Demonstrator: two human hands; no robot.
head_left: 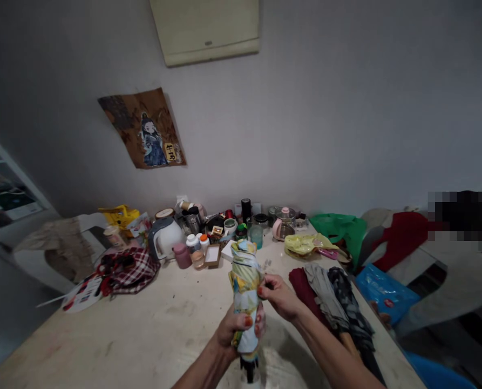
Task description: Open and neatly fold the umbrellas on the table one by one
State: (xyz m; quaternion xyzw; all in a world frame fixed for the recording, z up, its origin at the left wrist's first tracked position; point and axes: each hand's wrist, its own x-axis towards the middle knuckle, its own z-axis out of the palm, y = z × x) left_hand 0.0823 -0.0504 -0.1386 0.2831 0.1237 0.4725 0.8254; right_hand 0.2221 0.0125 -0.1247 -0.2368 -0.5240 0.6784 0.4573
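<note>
A folded umbrella [245,292] with a yellow, white and blue pattern is held upright above the table, its dark ribs and handle end pointing toward me. My left hand [241,327] wraps round its lower half, thumb across the front. At the umbrella's right side, my right hand [279,294] has thumb and forefinger pinched together beside the cloth; what lies between them is too small to make out. Three more folded umbrellas lie to the right: a dark red one [305,289], a grey one [325,292] and a black patterned one [352,305].
Along the wall stand a white kettle [170,237], several jars and bottles, and a glass teapot [285,221]. A checkered cloth bag [133,270] lies at the left, a yellow plastic bag [307,244] at the back right. Chairs flank the table [151,335].
</note>
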